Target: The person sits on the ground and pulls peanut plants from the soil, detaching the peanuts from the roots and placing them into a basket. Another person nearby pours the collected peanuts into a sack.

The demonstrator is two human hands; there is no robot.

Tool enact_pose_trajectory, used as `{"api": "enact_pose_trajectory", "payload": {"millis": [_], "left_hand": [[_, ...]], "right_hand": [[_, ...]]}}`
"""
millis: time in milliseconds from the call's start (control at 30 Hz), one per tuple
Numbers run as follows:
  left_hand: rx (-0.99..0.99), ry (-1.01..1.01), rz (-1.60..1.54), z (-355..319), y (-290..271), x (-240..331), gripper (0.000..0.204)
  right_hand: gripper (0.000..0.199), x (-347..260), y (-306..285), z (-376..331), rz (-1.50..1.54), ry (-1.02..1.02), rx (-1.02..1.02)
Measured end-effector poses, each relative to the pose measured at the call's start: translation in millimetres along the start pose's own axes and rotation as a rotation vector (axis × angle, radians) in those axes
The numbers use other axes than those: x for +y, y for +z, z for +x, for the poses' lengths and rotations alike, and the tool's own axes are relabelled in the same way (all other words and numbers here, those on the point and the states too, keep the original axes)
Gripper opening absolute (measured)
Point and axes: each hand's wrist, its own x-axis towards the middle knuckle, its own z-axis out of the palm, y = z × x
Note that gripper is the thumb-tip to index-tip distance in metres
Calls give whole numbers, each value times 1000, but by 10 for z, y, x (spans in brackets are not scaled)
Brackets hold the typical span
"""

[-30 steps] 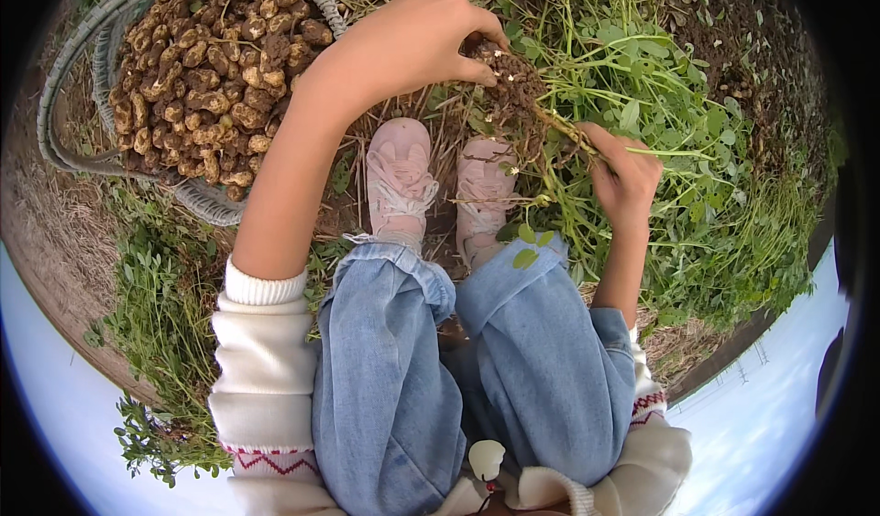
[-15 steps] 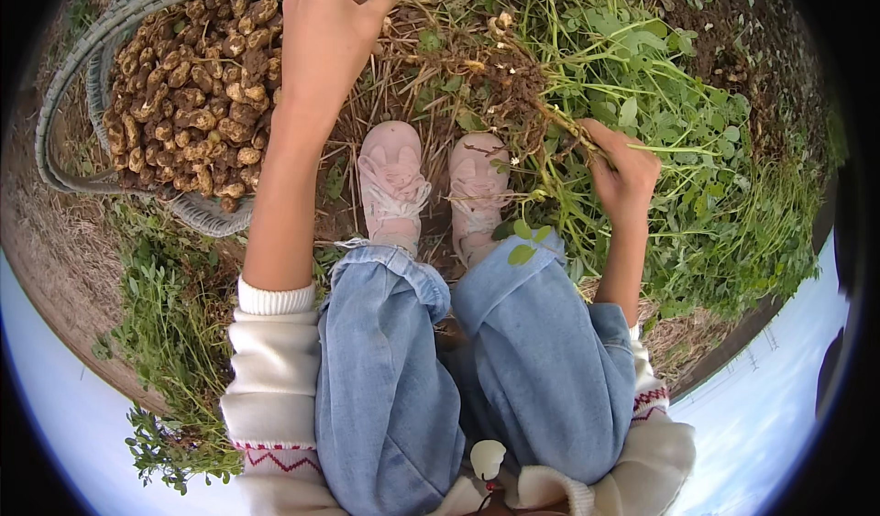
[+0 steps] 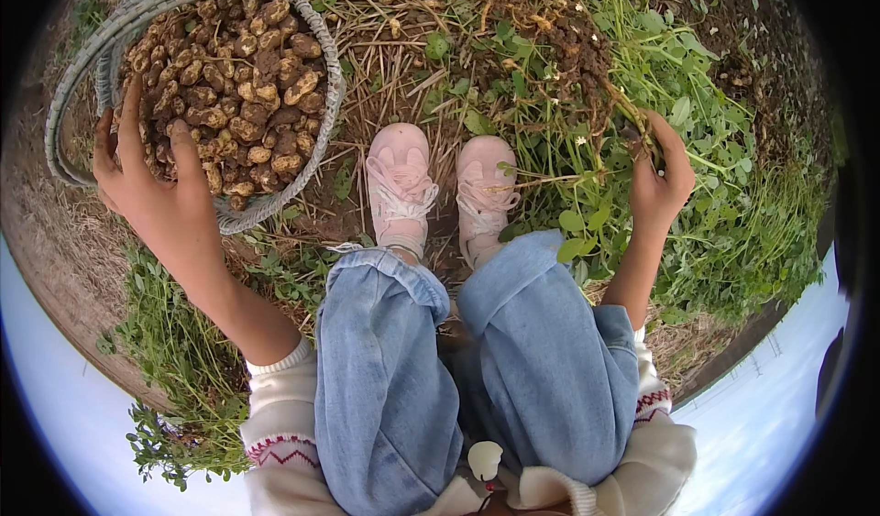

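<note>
Open ground, daylight. A person sits or squats low, knees bent, seen from above.

Left hand [image 3: 160, 195]: out at the near left side of a round woven basket [image 3: 333, 104], fingers spread well apart and lightly curved, tips over the peanuts [image 3: 243, 104]. The forefinger and thumb reach in past the edge; the other fingers sit further left, near the basket's looped handle [image 3: 66, 104]. Cannot tell whether anything lies under the palm or between the fingers, nor how firmly the tips touch the pile.

Right hand [image 3: 665, 168]: closed around the stem of an uprooted plant [image 3: 627, 105], fingers curled over it, thumb side toward the feet. The stem slants up and left from the grip to a clump of roots [image 3: 587, 53], dark with soil, small pale bits showing among the strands. The far end of the roots blurs into the litter behind.

Peanuts in shell, brown and dirt-coated, heap the basket at upper left. Dry straw [image 3: 376, 71] covers the ground between basket and roots. Green vines [image 3: 733, 159] lie thick beyond the right hand; more leafy plants [image 3: 183, 342] stand below the basket.

Two pink shoes [image 3: 401, 177] side by side, pale laces; blue jeans [image 3: 390, 378] with turned-up cuffs; cream sleeves [image 3: 280, 415] with a red zigzag band. A pale pendant [image 3: 485, 460] hangs near the lower edge.
</note>
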Motion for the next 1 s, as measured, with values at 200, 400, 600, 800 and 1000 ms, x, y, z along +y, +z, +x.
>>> {"api": "enact_pose_trajectory", "payload": {"millis": [200, 400, 600, 800, 1000], "left_hand": [[-302, -74, -1168, -233, 369, 732, 22], [-1083, -655, -1741, -386, 1144, 1271, 37], [-1132, -874, -2102, -426, 1310, 1442, 37], [-1084, -575, -2158, -377, 1395, 1270, 37], [-1006, -80, -2098, -366, 1595, 1282, 43]], "right_hand": [[30, 46, -108, -40, 276, 122, 19], [36, 372, -185, 69, 572, 322, -147], [40, 759, -75, 43, 832, 468, -311], [40, 827, -104, 119, 870, 507, -367], [51, 446, -90, 126, 784, 467, -437]]}}
